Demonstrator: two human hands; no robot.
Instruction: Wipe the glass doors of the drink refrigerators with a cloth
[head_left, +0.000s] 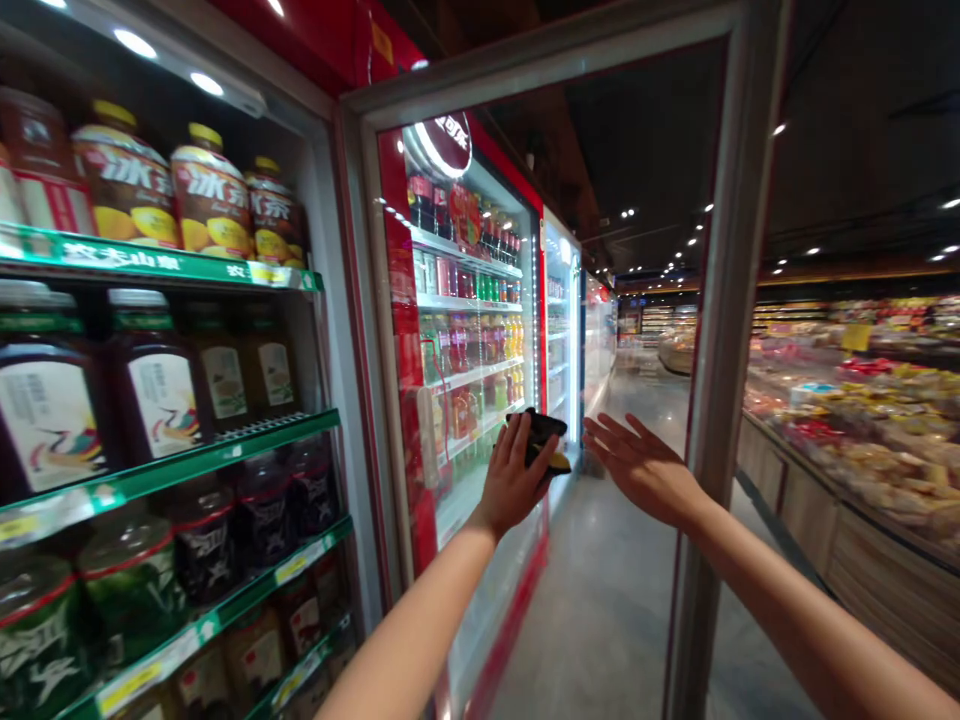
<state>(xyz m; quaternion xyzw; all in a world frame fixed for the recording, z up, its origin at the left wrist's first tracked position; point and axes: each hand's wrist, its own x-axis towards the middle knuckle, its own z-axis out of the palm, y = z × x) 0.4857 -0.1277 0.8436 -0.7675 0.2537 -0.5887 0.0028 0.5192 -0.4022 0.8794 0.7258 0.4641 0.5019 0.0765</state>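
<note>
Black-and-yellow item (pixel 544 424) sat in left hand (pixel 511 482), pinched between thumb and fingers, near glass door (pixel 729 300). Right hand (pixel 646 474) spread, holding nothing. Step looked like handling item by pane; next move called for steady grip.

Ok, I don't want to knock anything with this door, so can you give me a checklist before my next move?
1. Glass door swung open, shelves beside it exposed: ok.
2. Left hand on the dark item, fingers lying over it: ok.
3. Firm hold on that item: cannot tell, the fingers hide part of it.
4. Right hand free, palm empty: cannot tell, the palm is turned away, though no item shows.
5. Bottles upright behind the green shelf edges: ok for those in view.
6. Hands off the glass: cannot tell, contact is unclear.
</note>
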